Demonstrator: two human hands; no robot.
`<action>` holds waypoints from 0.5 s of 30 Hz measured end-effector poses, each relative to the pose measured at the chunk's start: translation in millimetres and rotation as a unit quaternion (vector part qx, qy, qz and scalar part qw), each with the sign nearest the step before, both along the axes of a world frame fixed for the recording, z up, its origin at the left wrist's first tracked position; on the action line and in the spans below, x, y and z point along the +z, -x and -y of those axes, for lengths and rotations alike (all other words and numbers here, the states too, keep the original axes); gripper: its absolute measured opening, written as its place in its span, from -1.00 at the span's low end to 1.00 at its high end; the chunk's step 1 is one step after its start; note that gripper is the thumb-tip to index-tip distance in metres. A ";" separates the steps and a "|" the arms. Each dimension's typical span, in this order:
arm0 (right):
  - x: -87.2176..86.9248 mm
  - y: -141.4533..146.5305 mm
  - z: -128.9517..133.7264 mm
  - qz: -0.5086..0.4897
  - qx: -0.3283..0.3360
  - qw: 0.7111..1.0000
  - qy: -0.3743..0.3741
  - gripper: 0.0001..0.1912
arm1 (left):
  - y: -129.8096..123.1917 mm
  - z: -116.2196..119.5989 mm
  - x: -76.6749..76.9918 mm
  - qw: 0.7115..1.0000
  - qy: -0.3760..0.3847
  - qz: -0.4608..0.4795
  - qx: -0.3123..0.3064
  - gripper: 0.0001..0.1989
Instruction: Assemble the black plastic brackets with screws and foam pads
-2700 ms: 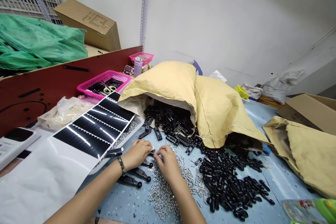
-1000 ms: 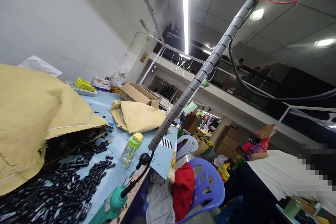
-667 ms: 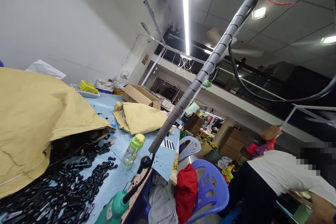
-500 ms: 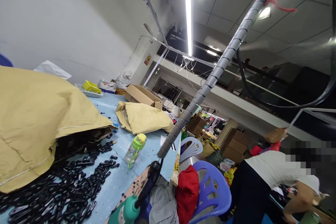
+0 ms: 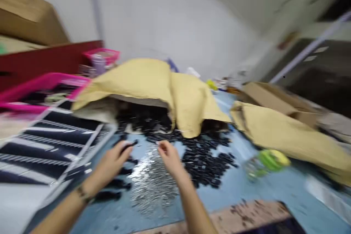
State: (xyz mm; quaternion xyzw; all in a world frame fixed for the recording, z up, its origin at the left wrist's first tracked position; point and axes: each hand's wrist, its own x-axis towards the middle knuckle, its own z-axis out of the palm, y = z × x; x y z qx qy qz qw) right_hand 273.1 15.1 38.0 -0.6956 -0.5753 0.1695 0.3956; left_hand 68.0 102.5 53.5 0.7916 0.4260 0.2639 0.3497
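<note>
My left hand (image 5: 114,158), with a band at its wrist, pinches a small black piece (image 5: 132,144) that sticks out past the fingertips. My right hand (image 5: 169,157) hovers at the far edge of a pile of small silvery metal pieces (image 5: 153,186). Its thumb and fingers are pressed together; what they hold, if anything, is blurred. Right of that hand spreads a heap of black pieces (image 5: 207,164), spilling from yellow paper sacks (image 5: 145,80). Several black bundles (image 5: 109,190) lie beside my left forearm.
At the left are a tray with dark striped strips (image 5: 55,135) and a pink basket (image 5: 46,80). A green-lidded bottle (image 5: 267,162) stands at right, before another yellow sack (image 5: 290,135) and a cardboard box (image 5: 270,97). A pinkish board (image 5: 246,214) lies at the front edge.
My view has swung left and down from the room to the table. Both my hands, out of view before, now show over the blue tabletop.
</note>
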 end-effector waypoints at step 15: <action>-23.8 78.6 -27.4 0.149 0.088 0.977 0.124 -0.96 | 36.7 4.3 -14.9 0.984 -0.054 -0.171 -0.006 -0.73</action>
